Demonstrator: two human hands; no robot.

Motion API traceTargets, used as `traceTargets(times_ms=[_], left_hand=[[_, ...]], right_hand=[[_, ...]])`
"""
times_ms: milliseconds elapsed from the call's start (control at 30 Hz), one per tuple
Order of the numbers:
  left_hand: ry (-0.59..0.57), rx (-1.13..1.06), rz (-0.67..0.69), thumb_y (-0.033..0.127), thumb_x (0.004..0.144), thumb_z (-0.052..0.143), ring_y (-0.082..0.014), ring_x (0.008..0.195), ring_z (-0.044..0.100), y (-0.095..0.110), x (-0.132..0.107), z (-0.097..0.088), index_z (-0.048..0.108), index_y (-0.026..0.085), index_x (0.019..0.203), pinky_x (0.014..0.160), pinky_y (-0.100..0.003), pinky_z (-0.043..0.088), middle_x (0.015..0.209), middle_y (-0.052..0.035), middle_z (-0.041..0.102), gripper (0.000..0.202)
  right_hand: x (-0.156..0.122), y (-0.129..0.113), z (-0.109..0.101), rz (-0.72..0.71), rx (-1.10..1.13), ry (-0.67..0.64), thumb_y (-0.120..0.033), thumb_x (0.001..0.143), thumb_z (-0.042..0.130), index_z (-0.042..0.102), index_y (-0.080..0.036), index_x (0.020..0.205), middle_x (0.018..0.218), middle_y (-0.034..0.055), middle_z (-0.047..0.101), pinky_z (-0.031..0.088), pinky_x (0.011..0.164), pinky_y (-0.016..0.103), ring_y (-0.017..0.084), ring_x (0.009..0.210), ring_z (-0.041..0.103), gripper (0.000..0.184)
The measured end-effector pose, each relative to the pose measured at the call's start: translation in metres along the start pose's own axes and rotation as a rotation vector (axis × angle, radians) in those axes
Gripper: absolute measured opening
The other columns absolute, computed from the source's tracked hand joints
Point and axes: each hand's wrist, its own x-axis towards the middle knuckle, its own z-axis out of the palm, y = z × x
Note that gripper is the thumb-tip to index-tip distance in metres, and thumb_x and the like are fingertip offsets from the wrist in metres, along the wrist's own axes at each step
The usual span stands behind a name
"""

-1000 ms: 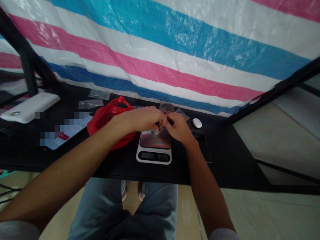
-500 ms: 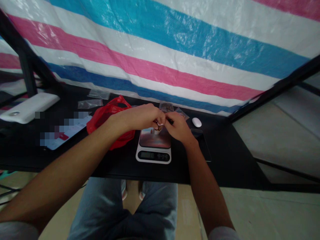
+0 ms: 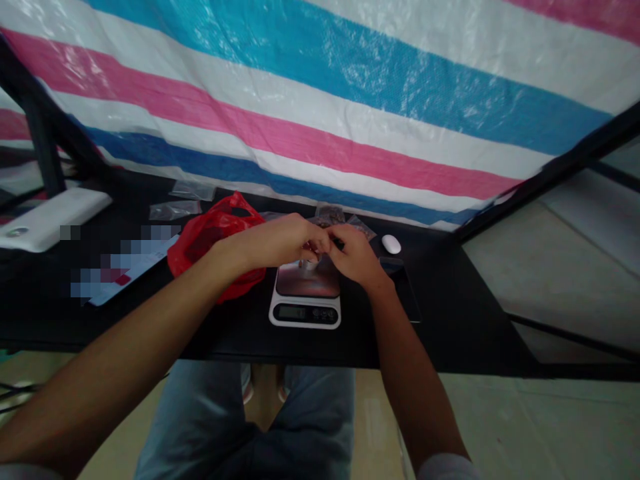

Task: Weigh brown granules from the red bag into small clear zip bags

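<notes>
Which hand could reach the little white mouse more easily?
Probably your right hand. It is closest to the white mouse, on the same side of the kitchen scale. The left hand is farther away, behind the right hand.

Both arms reach forward and inward, converging above the far edge of the digital kitchen scale [image 3: 305, 315]. The left forearm [image 3: 125, 340] runs in a long diagonal from the lower left, with a grey sleeve [image 3: 25, 472] at its bottom end. The right forearm [image 3: 410, 360] rises more steeply from the lower right. The left hand [image 3: 273, 241] lies palm-down and curled, just left of the scale's centre line. The right hand [image 3: 353, 257] sits just to the right of that line, angled inward. Their fingertips [image 3: 320, 245] nearly meet above the scale, pinched together, though the view there is too dark and small to show the exact grip.
</notes>
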Motion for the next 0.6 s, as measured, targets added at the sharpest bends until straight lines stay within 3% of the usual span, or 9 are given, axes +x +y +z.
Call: traceTargets(times_ms=[200, 333, 467, 600], left_hand=[[0.094, -0.075, 0.048, 0.012, 0.094, 0.066, -0.0146, 0.089, 0.075, -0.005, -0.007, -0.002, 0.079, 0.018, 0.109, 0.080, -0.021, 0.050, 0.098, -0.0020, 0.082, 0.021], [0.167, 0.022, 0.015, 0.017, 0.096, 0.062, -0.0165, 0.092, 0.073, -0.016, -0.017, -0.006, 0.079, 0.019, 0.108, 0.082, -0.023, 0.050, 0.101, -0.0026, 0.081, 0.022], [0.016, 0.224, -0.183, 0.018, 0.090, 0.064, -0.0187, 0.084, 0.072, -0.023, -0.027, 0.001, 0.081, 0.019, 0.101, 0.075, -0.026, 0.049, 0.101, -0.0059, 0.079, 0.020], [-0.041, 0.291, -0.294, 0.037, 0.091, 0.068, -0.0237, 0.086, 0.073, -0.018, -0.028, 0.014, 0.082, 0.026, 0.105, 0.072, -0.030, 0.048, 0.104, -0.0056, 0.079, 0.022]], right_hand=[[0.001, -0.001, 0.000, 0.005, -0.008, -0.005, -0.019, 0.098, 0.058, 0.077, -0.020, 0.096, 0.098, 0.0070, 0.080, 0.049, 0.087, 0.036, 0.023, 0.092, 0.068, 0.019], [0.001, -0.002, 0.000, 0.013, -0.027, 0.003, -0.019, 0.099, 0.058, 0.077, -0.020, 0.094, 0.097, 0.0073, 0.080, 0.049, 0.087, 0.037, 0.024, 0.092, 0.069, 0.020], [0.001, -0.001, 0.001, 0.004, -0.035, 0.005, -0.016, 0.097, 0.058, 0.077, -0.019, 0.095, 0.099, 0.0076, 0.081, 0.050, 0.088, 0.037, 0.024, 0.094, 0.070, 0.019], [0.001, -0.001, 0.002, 0.004, -0.033, 0.002, -0.019, 0.098, 0.058, 0.078, -0.020, 0.098, 0.102, 0.0081, 0.081, 0.050, 0.091, 0.038, 0.025, 0.097, 0.071, 0.020]])
